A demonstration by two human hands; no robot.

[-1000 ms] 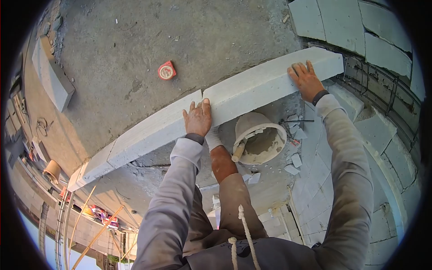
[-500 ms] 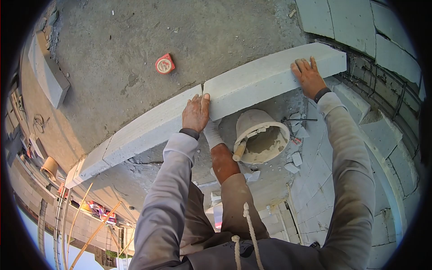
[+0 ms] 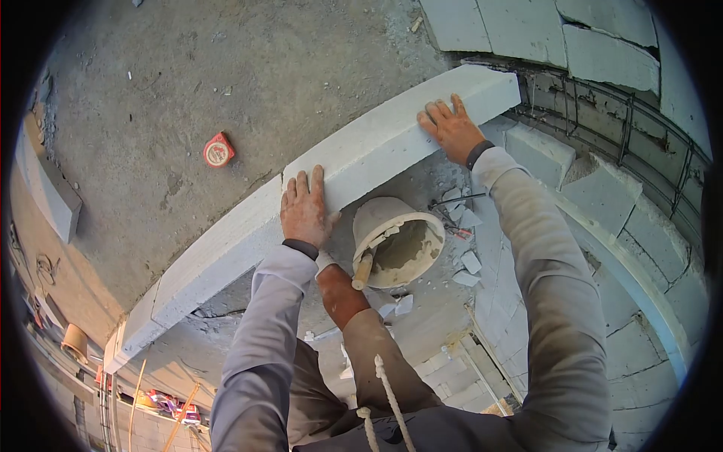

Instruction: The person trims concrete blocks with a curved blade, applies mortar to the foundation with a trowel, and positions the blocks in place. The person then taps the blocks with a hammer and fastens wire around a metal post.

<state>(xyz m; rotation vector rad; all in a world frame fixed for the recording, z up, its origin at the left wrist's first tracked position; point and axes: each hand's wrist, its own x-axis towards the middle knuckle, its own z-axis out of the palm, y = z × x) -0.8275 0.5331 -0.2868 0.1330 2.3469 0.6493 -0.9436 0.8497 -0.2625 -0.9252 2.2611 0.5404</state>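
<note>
A row of pale blocks [image 3: 226,235] runs diagonally over the concrete floor. My left hand [image 3: 305,211] rests on it with spread fingers, just beside the joint between two blocks. Farther right, my right hand [image 3: 452,129] lies over the upper edge of the end block [image 3: 384,143], its fingers apart. Neither hand is wrapped round anything. Below the end block a mortar-smeared bucket [image 3: 398,242] leans toward me, with a wooden handle [image 3: 363,270] sticking out over its rim.
A red tape measure [image 3: 218,151] lies on the concrete floor [image 3: 301,60] beyond the row. Broken block pieces [image 3: 468,262] are scattered right of the bucket. A block wall [image 3: 527,34] and steel bars [image 3: 629,128] stand at the right. A loose block [image 3: 53,188] lies far left.
The view has shifted, so the row, bucket and tape measure appear farther left. My left hand has turned on the block, its fingers now pointing more upward. My right hand stays on the end block.
</note>
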